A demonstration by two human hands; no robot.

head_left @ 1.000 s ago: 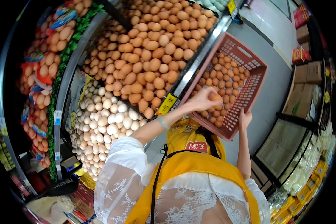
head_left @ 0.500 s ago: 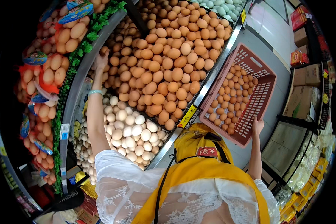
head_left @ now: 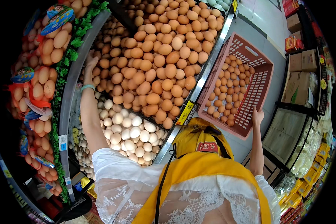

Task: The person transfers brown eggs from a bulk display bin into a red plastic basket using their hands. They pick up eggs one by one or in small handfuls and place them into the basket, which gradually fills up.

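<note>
Brown egg heap: spreading rightward from the left hand; pink slotted plastic basket: past the heap's right edge, long axis slanting to the upper right; basket eggs: brown, across its floor; left hand: nearer the heap, at its left edge, grip contents cannot be told; right hand: grip closed on the basket's right side

Eggs in basket; basket right of egg display.
</note>
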